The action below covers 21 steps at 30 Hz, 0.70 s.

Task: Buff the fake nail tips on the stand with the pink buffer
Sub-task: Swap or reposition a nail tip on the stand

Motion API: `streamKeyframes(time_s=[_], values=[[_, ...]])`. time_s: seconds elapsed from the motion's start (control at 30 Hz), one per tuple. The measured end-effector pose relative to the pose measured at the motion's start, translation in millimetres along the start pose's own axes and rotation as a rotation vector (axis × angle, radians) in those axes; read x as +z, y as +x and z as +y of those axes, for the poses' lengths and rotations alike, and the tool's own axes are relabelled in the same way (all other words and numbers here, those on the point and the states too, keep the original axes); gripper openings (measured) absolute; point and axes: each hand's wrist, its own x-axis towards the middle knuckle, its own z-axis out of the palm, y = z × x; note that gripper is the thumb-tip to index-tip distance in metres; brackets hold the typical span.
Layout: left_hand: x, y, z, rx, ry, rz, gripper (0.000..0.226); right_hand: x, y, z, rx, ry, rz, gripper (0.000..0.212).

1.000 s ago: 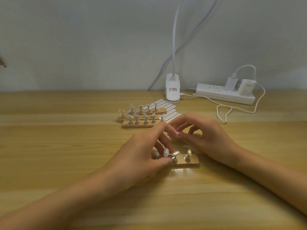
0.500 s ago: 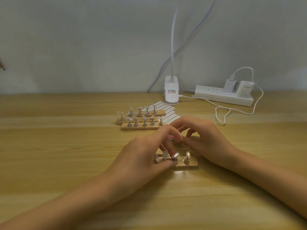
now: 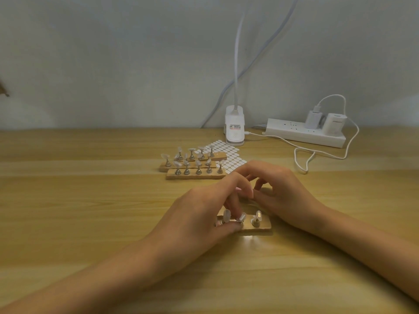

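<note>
The stand [image 3: 263,227] with the fake nail tips [image 3: 258,215] sits on the table [image 3: 90,211] front and center, and the left hand [image 3: 199,216] grips its left end, thumb in front, fingers curled over behind. The right hand [image 3: 281,189] is just behind it, fingers curled in close to the left fingertips. Can't make out the pink buffer, so can't tell what it's holding.

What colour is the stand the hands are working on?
Light tan, wood-like; the stand shows best in the head view.
</note>
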Motion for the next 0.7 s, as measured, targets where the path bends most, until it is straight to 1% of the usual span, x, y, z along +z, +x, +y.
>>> streamKeyframes(time_s=[0.07, 0.2, 0.3, 0.4, 0.5, 0.57, 0.6, 0.7], values=[[0.3, -0.5, 0.2, 0.009, -0.001, 0.001, 0.052, 0.1, 0.2, -0.4, -0.004, 0.009, 0.002, 0.017], [0.5, -1.2, 1.6, 0.024, 0.026, 0.022, 0.051, 0.3, 0.5, -2.6, -0.003, 0.012, -0.003, 0.019], [0.6, -1.1, 2.5, 0.081, 0.079, 0.059, 0.053, 0.2, 0.2, -3.2, -0.004, 0.025, -0.002, 0.02], [2.2, -1.7, 3.9, 0.145, 0.149, 0.072, 0.05, -0.3, -0.3, -0.5, -0.002, 0.004, -0.003, 0.019], [3.3, -2.5, 2.8, 0.234, 0.238, 0.122, 0.046, -1.2, -0.4, 0.9, 0.016, -0.009, -0.021, 0.026], [1.4, -2.7, 3.1, 0.238, 0.178, 0.134, 0.04, -1.3, -0.2, 0.6, 0.02, -0.014, -0.016, 0.026], [0.3, -2.5, 3.6, 0.224, 0.108, 0.138, 0.038, -1.2, -0.1, 0.1, 0.017, -0.013, -0.01, 0.023], [-3.6, -0.3, 2.5, 0.129, -0.213, 0.174, 0.04, 0.2, 0.3, -3.7, 0.01, 0.007, 0.018, 0.009]])
